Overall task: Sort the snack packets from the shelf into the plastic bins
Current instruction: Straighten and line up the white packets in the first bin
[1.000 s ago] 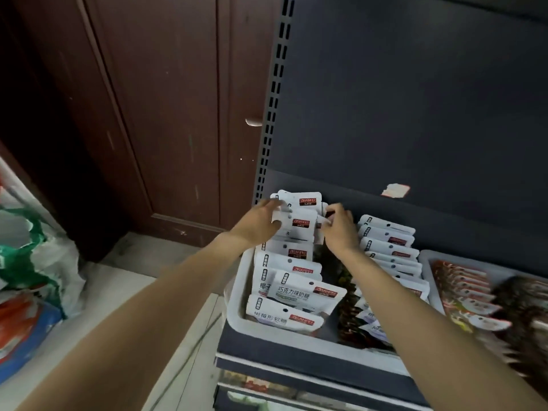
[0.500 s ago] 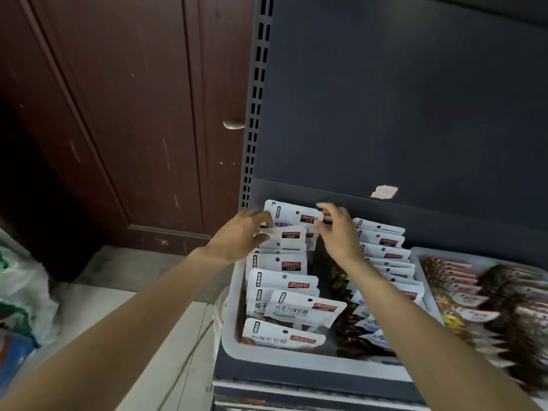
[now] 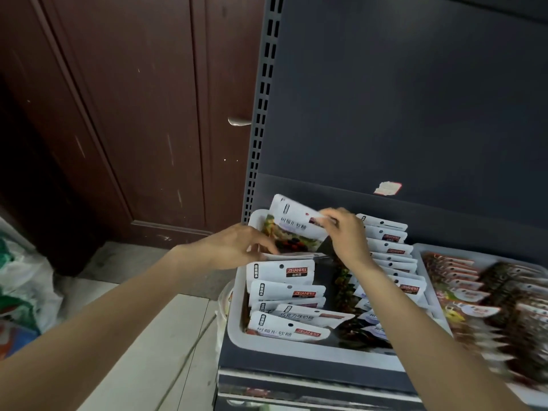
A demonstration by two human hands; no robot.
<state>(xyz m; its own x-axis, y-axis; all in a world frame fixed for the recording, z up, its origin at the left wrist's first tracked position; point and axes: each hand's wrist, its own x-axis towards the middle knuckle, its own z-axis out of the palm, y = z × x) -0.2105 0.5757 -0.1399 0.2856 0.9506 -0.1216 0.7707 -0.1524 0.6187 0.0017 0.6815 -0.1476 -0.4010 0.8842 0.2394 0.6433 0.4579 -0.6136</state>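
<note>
1. Nearest, at the lower centre of the frame, the white plastic bin [image 3: 237, 336] sits on the dark shelf [image 3: 311, 372]. Its front rim is low, so the packets can stand in it and keep their labels readable.
2. Inside the bin, the left row of packets [image 3: 281, 292] leans back one behind another, white header strips upward. That overlapping lets each name be read without pulling anything out. The right row of packets [image 3: 388, 247] runs the same way along the far side of the bin, with dark, loose-looking packets in the gap between the rows.
3. At the right edge of the frame a second bin [image 3: 421, 253] holds a different kind of snack, blurred, in similar overlapping rows; I judge the bins separate the kinds.
4. Mid-frame, the left hand [image 3: 234, 247] reaches over the back of the left row. Its fingers are curled against the packets there, seemingly holding them down or parting them to open a slot; whether it actually grips one I cannot tell.
5. Just beyond, the right hand [image 3: 341, 232] pinches the upper right corner of the lifted packet [image 3: 293, 229] between thumb and fingers. The packet is raised clear of the row and tilted, its white header up and its colourful window facing the camera, probably to read it before placing.
6. Farthest, the shelf's dark back panel [image 3: 415, 99] rises behind, with a torn sticker [image 3: 387, 188] on it, and a brown wooden door [image 3: 133, 114] stands at upper left.
</note>
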